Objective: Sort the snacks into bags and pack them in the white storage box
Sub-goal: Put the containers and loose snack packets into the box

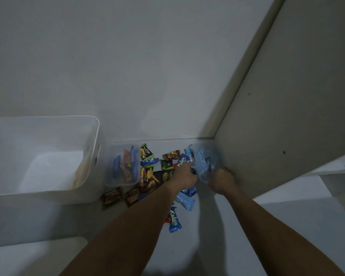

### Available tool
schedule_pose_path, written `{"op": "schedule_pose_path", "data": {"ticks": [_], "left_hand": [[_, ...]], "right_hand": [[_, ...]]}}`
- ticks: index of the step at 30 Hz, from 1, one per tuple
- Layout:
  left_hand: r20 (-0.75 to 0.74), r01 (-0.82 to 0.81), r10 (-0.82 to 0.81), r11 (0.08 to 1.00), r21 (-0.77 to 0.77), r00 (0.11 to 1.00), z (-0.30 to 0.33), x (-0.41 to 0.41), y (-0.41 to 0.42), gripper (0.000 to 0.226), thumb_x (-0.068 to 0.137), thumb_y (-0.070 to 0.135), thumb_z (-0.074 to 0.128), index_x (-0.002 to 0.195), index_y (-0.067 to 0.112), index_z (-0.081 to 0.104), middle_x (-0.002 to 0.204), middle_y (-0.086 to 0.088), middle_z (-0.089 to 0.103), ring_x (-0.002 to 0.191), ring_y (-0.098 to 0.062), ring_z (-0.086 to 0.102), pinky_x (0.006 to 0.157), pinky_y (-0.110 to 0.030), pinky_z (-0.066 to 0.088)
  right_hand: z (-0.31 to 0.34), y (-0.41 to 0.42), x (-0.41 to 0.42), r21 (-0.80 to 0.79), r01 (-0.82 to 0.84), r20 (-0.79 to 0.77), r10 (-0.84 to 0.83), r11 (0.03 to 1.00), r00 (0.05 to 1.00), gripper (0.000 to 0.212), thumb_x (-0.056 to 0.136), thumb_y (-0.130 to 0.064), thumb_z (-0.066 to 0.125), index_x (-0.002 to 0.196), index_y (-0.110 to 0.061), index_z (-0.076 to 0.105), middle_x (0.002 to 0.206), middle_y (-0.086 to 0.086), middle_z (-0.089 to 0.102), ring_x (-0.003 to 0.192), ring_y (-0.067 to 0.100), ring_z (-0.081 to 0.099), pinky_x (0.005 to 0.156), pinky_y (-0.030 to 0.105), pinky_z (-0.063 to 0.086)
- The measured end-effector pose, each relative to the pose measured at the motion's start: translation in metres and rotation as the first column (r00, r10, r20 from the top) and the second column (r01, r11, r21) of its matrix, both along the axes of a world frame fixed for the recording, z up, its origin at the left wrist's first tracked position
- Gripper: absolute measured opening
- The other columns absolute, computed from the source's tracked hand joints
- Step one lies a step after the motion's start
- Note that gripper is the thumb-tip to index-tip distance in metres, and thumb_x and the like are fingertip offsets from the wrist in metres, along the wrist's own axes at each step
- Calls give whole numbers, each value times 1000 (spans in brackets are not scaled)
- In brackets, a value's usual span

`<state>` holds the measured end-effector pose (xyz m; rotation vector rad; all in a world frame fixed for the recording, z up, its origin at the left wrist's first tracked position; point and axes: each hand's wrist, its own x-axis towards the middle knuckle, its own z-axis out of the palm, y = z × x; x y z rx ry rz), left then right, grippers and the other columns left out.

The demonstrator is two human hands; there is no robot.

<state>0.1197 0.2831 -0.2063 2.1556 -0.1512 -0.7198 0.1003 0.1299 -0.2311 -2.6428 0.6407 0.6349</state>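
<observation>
Here, left hand (pixel 184 176) pinches a blue Kalpa snack bar (pixel 182 160) at the mouth of a clear bag (pixel 205 162); right hand (pixel 223 181) grips that bag. Snack pile (pixel 157 176) on tabletop (pixel 187 246); white storage box (pixel 44 156) far left.

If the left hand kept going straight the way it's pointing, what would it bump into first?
Probably the clear bag of blue snacks: the left hand already reaches toward its mouth with a blue Kalpa bar. Depth is blurry, so that's a guess.
</observation>
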Motion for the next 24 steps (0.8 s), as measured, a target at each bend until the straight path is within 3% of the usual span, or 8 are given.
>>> {"op": "schedule_pose_path", "data": {"ticks": [2, 5, 8, 11, 15, 20, 22, 24], "left_hand": [[-22, -38, 36, 997, -61, 999, -8, 0, -7, 50, 87, 4, 56, 136, 14, 49, 122, -13, 63, 103, -31, 62, 78, -30, 48], [-47, -85, 81, 991, -105, 996, -19, 3, -14, 50, 86, 0, 60, 133, 14, 52, 118, -9, 66, 100, -23, 63, 79, -29, 51], [-22, -98, 96, 991, -95, 995, -30, 5, -20, 47, 81, 2, 68, 126, 13, 60, 113, -8, 70, 103, -22, 66, 88, -36, 56], [26, -105, 107, 992, -67, 994, -38, 5, -24, 37, 80, 2, 68, 117, 10, 66, 107, -9, 71, 99, -21, 66, 85, -34, 57], [27, -174, 177, 980, -99, 984, -41, 5, -15, 51, 81, -5, 64, 128, 14, 60, 119, -10, 68, 98, -22, 68, 80, -37, 60], [-40, -301, 299, 933, -195, 953, -2, 0, 9, 55, 79, -11, 61, 130, 9, 56, 119, -9, 65, 82, -24, 70, 71, -40, 61], [0, -356, 366, 906, -227, 931, 12, -3, 21, 48, 82, -8, 60, 129, 6, 58, 106, -5, 64, 75, -24, 67, 69, -34, 60], [111, -394, 426, 891, -226, 898, 21, -6, 36, 44, 84, -2, 62, 128, 5, 58, 112, -8, 67, 78, -26, 69, 73, -37, 60]], "right_hand": [[10, 5, -10, -3, 14, 26, -14, 1000, 1000, 63, 72, -46, 43, 126, -17, 57, 131, 15, 53, 127, 34, 46, 106, 40, 40], [20, 6, -12, -8, 36, 86, -35, 999, 996, 45, 81, -31, 58, 123, -15, 61, 131, 15, 53, 122, 34, 52, 99, 37, 45], [14, 6, -9, 23, 59, 121, -61, 998, 991, 41, 81, -24, 61, 119, -9, 63, 130, 20, 52, 119, 35, 54, 97, 36, 45], [12, 4, -8, 27, 141, 155, -144, 990, 977, 38, 83, -20, 62, 117, -3, 61, 133, 20, 47, 119, 34, 54, 99, 34, 43], [16, 1, -6, 71, 207, 189, -216, 976, 958, 34, 84, -16, 60, 117, -5, 59, 123, 21, 61, 115, 36, 58, 93, 37, 48], [32, 11, -1, 194, 253, 307, -304, 948, 902, 52, 80, -11, 64, 131, -16, 54, 124, 19, 61, 116, 36, 57, 92, 36, 47], [41, 21, 5, 278, 239, 348, -329, 930, 878, 57, 79, -11, 63, 134, -20, 51, 125, 17, 60, 116, 35, 55, 93, 37, 47], [52, 36, 11, 347, 215, 366, -343, 913, 865, 59, 76, -11, 62, 133, -22, 50, 121, 13, 63, 111, 33, 59, 89, 36, 50]]}}
